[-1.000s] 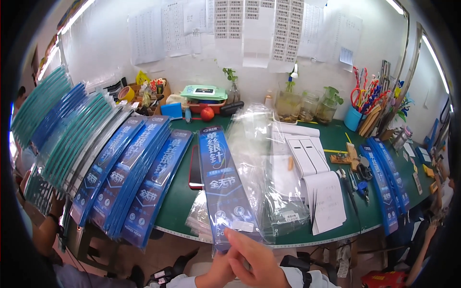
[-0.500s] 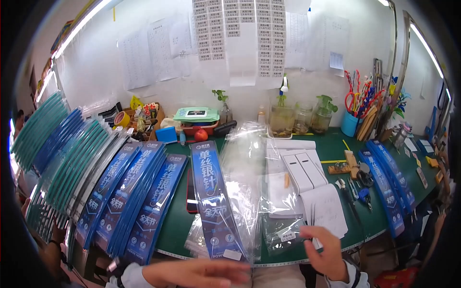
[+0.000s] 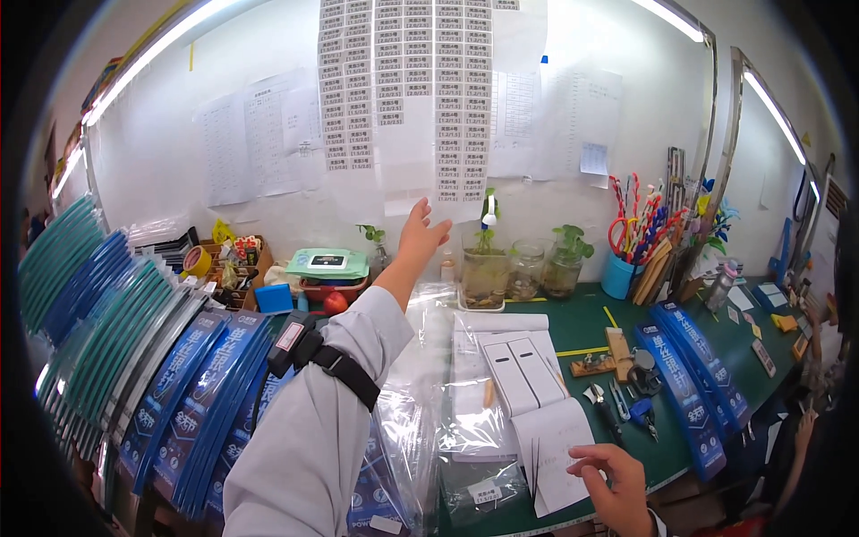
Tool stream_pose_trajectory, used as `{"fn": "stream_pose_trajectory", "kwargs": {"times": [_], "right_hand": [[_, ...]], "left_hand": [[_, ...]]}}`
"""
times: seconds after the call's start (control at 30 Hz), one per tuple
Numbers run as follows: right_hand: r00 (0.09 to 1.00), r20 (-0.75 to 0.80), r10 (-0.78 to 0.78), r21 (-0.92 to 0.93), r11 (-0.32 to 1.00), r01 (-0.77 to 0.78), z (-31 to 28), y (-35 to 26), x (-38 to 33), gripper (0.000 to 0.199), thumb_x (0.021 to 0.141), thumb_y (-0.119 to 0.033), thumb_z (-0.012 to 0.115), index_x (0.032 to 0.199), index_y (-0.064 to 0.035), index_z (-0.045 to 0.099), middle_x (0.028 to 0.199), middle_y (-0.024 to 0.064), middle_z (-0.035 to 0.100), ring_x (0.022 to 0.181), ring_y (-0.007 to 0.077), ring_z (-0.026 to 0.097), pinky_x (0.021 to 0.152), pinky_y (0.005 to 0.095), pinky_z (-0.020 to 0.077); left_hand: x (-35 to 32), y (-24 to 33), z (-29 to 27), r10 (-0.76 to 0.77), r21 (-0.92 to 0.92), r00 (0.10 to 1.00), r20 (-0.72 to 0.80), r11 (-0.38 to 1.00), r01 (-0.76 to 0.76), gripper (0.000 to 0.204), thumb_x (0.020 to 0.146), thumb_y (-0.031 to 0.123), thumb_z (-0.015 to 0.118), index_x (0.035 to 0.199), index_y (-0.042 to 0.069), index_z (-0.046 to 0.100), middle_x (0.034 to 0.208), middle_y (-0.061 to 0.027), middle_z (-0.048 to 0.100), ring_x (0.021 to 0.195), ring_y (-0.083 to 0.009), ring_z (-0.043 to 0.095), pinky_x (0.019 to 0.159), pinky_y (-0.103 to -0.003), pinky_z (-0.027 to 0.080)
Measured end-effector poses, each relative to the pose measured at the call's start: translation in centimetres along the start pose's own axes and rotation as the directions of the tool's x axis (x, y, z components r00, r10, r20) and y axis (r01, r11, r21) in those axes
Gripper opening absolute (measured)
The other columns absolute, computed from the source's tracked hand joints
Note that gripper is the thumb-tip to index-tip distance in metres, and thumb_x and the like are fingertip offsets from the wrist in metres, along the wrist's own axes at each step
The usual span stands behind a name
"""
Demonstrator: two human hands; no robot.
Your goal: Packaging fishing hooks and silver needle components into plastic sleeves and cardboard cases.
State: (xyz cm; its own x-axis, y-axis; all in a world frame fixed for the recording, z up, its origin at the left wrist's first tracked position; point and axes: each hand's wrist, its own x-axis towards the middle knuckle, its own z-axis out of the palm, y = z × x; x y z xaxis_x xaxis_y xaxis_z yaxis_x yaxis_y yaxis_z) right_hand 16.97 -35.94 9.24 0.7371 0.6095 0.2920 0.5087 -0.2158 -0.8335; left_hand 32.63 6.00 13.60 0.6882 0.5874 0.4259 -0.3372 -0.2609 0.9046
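My left hand [image 3: 422, 237] reaches up to the wall at the foot of the hanging label sheets [image 3: 403, 54]. Its fingers are apart, with nothing visible in them. Low at the right, my right hand [image 3: 617, 488] hovers beside the open notebook [image 3: 559, 438], fingers loosely bent and apart, holding nothing I can see. Thin dark tweezers [image 3: 535, 461] lie on the notebook's left edge. Left of them is a clear bag with a white label [image 3: 485, 492]. My left sleeve partly covers a blue printed package [image 3: 380, 488] and the clear plastic sleeves [image 3: 412, 421].
Blue packages [image 3: 210, 403] and green-edged ones [image 3: 116, 322] fan out at the left. Glass jars with plants [image 3: 565, 264] line the wall. A blue pen cup [image 3: 619, 276], pliers [image 3: 604, 407] and more blue packages [image 3: 689, 385] stand or lie at the right.
My left hand has risen from the table's front edge to the wall sheets, its arm now crossing the table. My right hand stays low at the right. The view has shifted upward and right.
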Motion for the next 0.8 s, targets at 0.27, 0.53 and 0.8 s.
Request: {"fn": "stream_pose_trajectory", "kwargs": {"times": [0.27, 0.53, 0.8], "right_hand": [[0.996, -0.07, 0.05, 0.318, 0.948, -0.026, -1.9, -0.1, 7.2, 0.029, 0.086, 0.003, 0.05, 0.115, 0.005, 0.052, 0.105, 0.0142, 0.062, 0.085, 0.0168, 0.064, 0.077, 0.0263, 0.0508], [0.708, -0.344, -0.616, -0.201, 0.785, 0.586, 2.2, -6.9, 19.2, 0.02, 0.082, -0.001, 0.06, 0.103, -0.002, 0.061, 0.094, 0.013, 0.063, 0.083, 0.0247, 0.063, 0.072, 0.032, 0.0486], [0.537, -0.355, -0.765, -0.284, 0.635, 0.718, 3.4, -9.2, 21.7, 0.016, 0.082, -0.005, 0.062, 0.097, -0.0027, 0.063, 0.09, 0.0126, 0.065, 0.08, 0.0301, 0.063, 0.068, 0.0334, 0.0493]], "left_hand": [[-4.4, 3.8, 0.3, -0.01, -0.253, 0.977, 0.215, 0.965, 0.065, 0.026, 0.087, 0.012, 0.061, 0.109, -0.002, 0.056, 0.097, -0.006, 0.063, 0.088, -0.0117, 0.061, 0.078, -0.022, 0.05], [-10.6, 11.3, 0.2, 0.138, -0.096, 0.936, 0.324, 0.989, -0.113, 0.019, 0.089, 0.009, 0.059, 0.104, -0.003, 0.058, 0.093, -0.007, 0.064, 0.085, -0.0104, 0.062, 0.081, -0.024, 0.051], [-11.4, 14.3, -0.6, 0.279, -0.033, 0.9, 0.334, 0.958, -0.285, 0.014, 0.091, 0.007, 0.057, 0.1, -0.002, 0.06, 0.09, -0.004, 0.064, 0.083, -0.0087, 0.061, 0.078, -0.024, 0.052]]}}
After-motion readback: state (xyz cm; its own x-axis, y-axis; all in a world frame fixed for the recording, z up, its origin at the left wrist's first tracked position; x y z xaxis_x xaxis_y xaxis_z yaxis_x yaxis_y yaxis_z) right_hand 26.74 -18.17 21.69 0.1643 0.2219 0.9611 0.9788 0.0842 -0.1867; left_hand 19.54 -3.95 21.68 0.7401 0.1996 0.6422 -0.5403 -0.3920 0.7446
